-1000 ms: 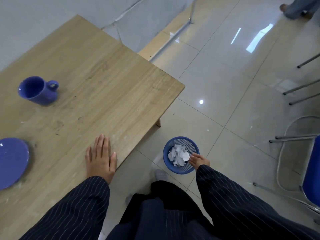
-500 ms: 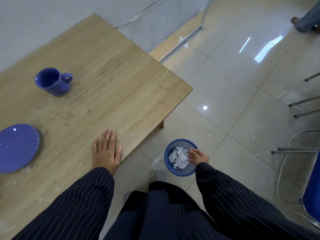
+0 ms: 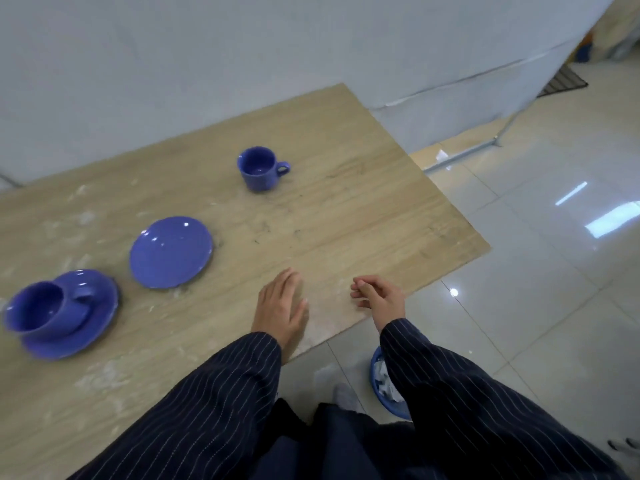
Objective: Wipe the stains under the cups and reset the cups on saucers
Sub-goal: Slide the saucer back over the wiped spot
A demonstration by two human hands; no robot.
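Note:
A blue cup stands alone on the bare wooden table, handle to the right. In front of it lies an empty blue saucer. At the left edge a second blue cup sits on its own saucer. My left hand rests flat on the table near its front edge, fingers apart. My right hand hovers just over the table's front corner, fingers loosely curled, with nothing in it. Pale smears mark the tabletop around the saucers.
A blue wastebasket with crumpled white paper stands on the tiled floor below my right arm, partly hidden by the sleeve. A grey wall runs behind the table. A metal rail lies at the wall's foot.
My right hand has come up from the wastebasket to the table's front corner, empty. The view has swung left, bringing the second cup on its saucer into sight. The left hand stayed put.

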